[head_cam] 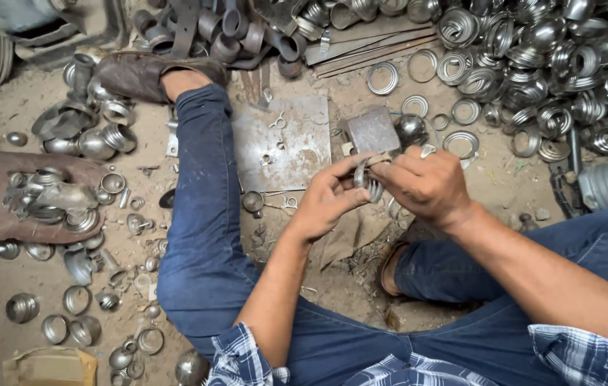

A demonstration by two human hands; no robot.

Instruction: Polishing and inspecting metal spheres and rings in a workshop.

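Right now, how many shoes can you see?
2: one brown shoe at the top left on the outstretched leg, one shoe tucked under the bent knee, mostly hidden. The hands hold a metal ring.

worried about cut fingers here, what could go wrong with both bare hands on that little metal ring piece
Bare skin on thin stamped metal: the left hand and right hand pinch the small ribbed metal ring between fingertips, so an edge could nick them if the grip slips. A dropped ring would be hard to tell from the loose rings on the dirt floor. The metal block sits just beyond the knuckles, easy to knock.
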